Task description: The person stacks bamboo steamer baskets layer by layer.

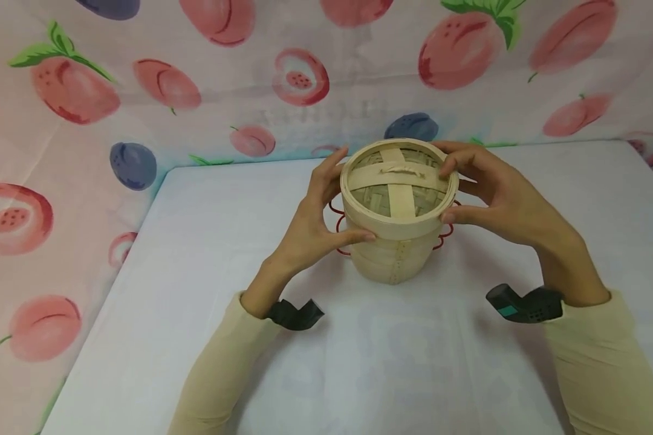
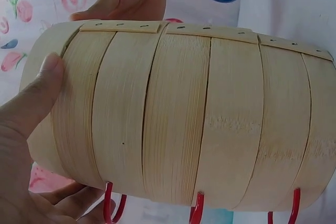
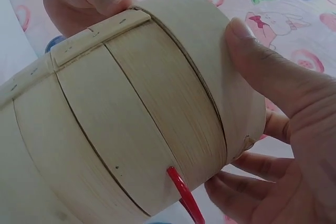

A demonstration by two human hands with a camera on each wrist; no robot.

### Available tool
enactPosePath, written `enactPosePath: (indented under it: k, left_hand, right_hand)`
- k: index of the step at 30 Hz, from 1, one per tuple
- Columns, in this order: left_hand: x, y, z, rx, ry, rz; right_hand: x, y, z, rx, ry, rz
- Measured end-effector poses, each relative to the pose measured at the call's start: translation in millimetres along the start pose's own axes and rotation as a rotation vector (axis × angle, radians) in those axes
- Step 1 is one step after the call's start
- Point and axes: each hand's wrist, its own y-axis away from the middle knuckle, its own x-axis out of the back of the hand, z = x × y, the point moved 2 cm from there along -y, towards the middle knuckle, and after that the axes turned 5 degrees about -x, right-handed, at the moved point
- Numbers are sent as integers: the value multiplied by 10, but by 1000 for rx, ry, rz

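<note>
A stacked bamboo steamer [image 1: 392, 263] stands on the white-covered table, topped by a round lid [image 1: 401, 202] with crossed strips and a small rope loop. My left hand [image 1: 309, 232] holds it from the left, thumb along the front just below the lid's rim, fingers partly hidden behind. From the right, my right hand [image 1: 503, 202] grips the lid's edge, its thumb [image 3: 252, 45] on the lid's side band and a fingertip over the top rim. Red loop handles [image 2: 197, 211] stick out from the sides of the tiers. The steamer's inside is hidden under the lid.
The white tabletop [image 1: 413, 356] stretches around the steamer. Behind it and on the left hangs a pink cloth [image 1: 196, 133] printed with fruit. Black wrist cameras [image 1: 525, 304] sit on both wrists, close above the table.
</note>
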Motion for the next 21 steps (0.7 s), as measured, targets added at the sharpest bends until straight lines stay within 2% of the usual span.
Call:
enactPosePath:
  k: [4,7,8,10,11,14,17,21]
  left_hand:
    - [-7,11,4,11,-15,-12]
    - [1,-4,15,17,-51,-18]
    - [11,-11,22,20,-61,-12]
    - [44,-19,34,27,-80,7]
    - [66,-21,39,30,-84,19]
    - [126,-18,57,37,-82,48]
    - [172,-12,67,45,-99,87]
    - [226,-9,95,49,-167,146]
  right_hand:
    - [51,66,-63,10,147,26]
    - [141,166,-168,55,198,80]
    - [175,199,-200,78,163,99]
    - [238,250,-255,117,98,134]
    - [263,266,-277,129,102,153]
    - [312,309,-311,143,162,220]
    - [335,332,-314,127,288,279]
    - [354,327,-289,130,362,310]
